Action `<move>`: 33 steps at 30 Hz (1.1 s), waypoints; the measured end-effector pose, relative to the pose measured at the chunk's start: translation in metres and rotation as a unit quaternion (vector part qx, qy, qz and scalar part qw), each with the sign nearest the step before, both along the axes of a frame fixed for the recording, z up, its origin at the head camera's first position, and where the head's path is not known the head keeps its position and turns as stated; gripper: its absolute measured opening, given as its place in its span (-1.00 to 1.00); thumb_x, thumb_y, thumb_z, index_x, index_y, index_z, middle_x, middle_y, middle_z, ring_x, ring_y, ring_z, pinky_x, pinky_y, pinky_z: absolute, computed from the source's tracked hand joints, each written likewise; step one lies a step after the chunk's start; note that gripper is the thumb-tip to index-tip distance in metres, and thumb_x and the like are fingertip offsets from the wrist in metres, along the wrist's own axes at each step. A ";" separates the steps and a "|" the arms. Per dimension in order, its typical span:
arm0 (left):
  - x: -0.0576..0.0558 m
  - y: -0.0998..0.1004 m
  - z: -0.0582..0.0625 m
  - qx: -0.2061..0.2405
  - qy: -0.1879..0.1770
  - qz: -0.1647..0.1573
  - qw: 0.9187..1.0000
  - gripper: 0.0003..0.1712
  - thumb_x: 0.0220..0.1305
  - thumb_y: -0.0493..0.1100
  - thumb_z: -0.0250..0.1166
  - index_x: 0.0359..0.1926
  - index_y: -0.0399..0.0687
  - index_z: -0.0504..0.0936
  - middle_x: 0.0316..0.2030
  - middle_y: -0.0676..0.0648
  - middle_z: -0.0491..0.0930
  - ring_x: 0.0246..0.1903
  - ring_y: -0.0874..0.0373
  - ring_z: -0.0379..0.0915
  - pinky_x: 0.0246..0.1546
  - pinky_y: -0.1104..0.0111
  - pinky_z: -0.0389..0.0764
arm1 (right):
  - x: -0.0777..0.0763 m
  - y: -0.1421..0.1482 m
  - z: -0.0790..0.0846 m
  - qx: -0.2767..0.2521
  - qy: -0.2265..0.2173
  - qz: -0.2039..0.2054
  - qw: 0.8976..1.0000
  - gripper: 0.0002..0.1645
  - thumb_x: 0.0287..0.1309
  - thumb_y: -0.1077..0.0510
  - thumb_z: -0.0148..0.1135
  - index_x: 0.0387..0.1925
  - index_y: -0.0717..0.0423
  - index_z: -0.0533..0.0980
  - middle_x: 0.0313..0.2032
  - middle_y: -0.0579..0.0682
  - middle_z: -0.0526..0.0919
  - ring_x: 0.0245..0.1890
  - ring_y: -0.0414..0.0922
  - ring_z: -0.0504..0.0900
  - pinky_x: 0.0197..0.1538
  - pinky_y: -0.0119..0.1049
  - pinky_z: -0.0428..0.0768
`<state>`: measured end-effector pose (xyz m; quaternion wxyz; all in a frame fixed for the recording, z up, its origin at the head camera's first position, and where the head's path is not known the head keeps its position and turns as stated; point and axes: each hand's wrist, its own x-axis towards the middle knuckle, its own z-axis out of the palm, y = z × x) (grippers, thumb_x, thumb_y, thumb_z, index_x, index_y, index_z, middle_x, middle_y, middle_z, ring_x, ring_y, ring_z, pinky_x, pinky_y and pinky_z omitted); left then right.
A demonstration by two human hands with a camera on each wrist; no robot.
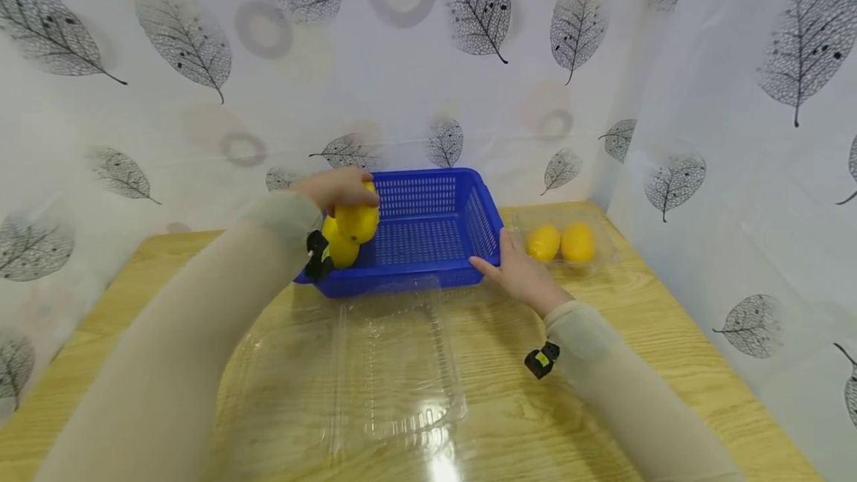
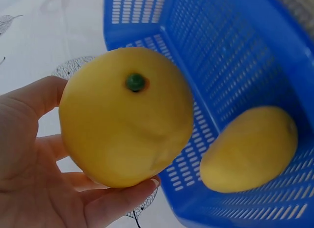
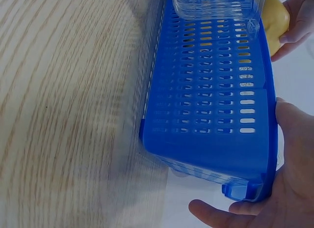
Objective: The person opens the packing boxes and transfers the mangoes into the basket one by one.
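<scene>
My left hand grips a rounded yellow mango-like fruit with a small green stem stub. It is held over the left end of a blue slotted plastic basket. Inside that end lies another yellow fruit, partly covered by the held one in the head view. At the basket's front right corner, my right hand holds the rim, its thumb on the front side and its fingers along the right end. The right wrist view shows the basket's slotted outer wall beside this hand.
A clear plastic clamshell lies unfolded on the wooden table in front of the basket, its back edge overlapping the basket front. To the right, a clear tray holds two yellow fruits. A leaf-patterned curtain hangs behind.
</scene>
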<state>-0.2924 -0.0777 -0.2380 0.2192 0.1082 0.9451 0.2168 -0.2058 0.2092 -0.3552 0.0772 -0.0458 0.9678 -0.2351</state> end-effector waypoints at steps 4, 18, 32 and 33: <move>-0.009 0.002 -0.003 -0.003 -0.013 0.008 1.000 -0.23 0.30 -0.06 0.07 0.42 -0.19 -0.01 0.20 -0.30 0.24 0.01 -0.14 0.34 -0.07 0.08 0.52 | 0.000 0.001 -0.002 0.001 0.001 0.000 1.000 0.21 0.13 -0.53 -0.26 0.41 0.23 -0.38 0.42 0.26 -0.31 0.26 0.28 0.17 0.18 0.16 0.26; -0.028 0.008 -0.014 0.024 -0.026 0.030 0.999 -0.20 0.30 -0.07 0.09 0.44 -0.15 -0.05 0.25 -0.29 0.19 0.06 -0.20 0.32 -0.03 0.03 0.49 | -0.002 0.001 -0.004 0.000 0.008 -0.003 1.000 0.23 0.11 -0.54 -0.25 0.42 0.23 -0.35 0.42 0.25 -0.27 0.25 0.28 0.19 0.20 0.15 0.25; -0.032 0.012 -0.026 -0.011 -0.032 0.016 0.999 -0.24 0.29 -0.09 0.07 0.43 -0.17 -0.01 0.26 -0.33 0.18 0.10 -0.20 0.29 -0.03 0.01 0.49 | 0.000 0.000 -0.002 -0.007 0.008 -0.003 1.000 0.25 0.08 -0.57 -0.27 0.42 0.22 -0.36 0.42 0.25 -0.28 0.32 0.24 0.07 0.24 0.14 0.18; -0.032 0.011 -0.026 -0.012 -0.034 0.015 0.999 -0.24 0.30 -0.09 0.06 0.43 -0.17 -0.02 0.26 -0.32 0.18 0.11 -0.20 0.29 -0.02 0.01 0.48 | -0.001 0.000 -0.002 -0.006 0.008 -0.003 1.000 0.25 0.08 -0.57 -0.27 0.42 0.22 -0.36 0.42 0.25 -0.28 0.32 0.24 0.07 0.24 0.13 0.18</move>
